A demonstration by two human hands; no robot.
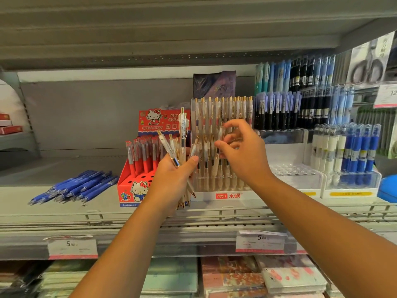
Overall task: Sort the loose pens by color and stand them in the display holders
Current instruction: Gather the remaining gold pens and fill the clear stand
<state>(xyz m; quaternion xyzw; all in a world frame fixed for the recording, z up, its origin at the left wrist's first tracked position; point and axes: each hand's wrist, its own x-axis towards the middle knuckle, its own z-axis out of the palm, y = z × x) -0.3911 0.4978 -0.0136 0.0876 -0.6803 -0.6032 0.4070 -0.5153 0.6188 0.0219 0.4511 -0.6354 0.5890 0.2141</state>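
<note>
At the holder [206,195], left hand [171,179] grips pens [174,149].

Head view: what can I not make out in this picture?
All in the head view:
right hand: motion blur hides whether its fingers pinch a pen.
price labels: print too small and blurred to read.
blue object: cut off by the right edge.
bundle of pens: the left hand covers their middles.

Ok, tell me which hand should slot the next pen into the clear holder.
Right: the right hand is at the clear holder, pinching a pen; the left hand grips the pen bundle.
</note>
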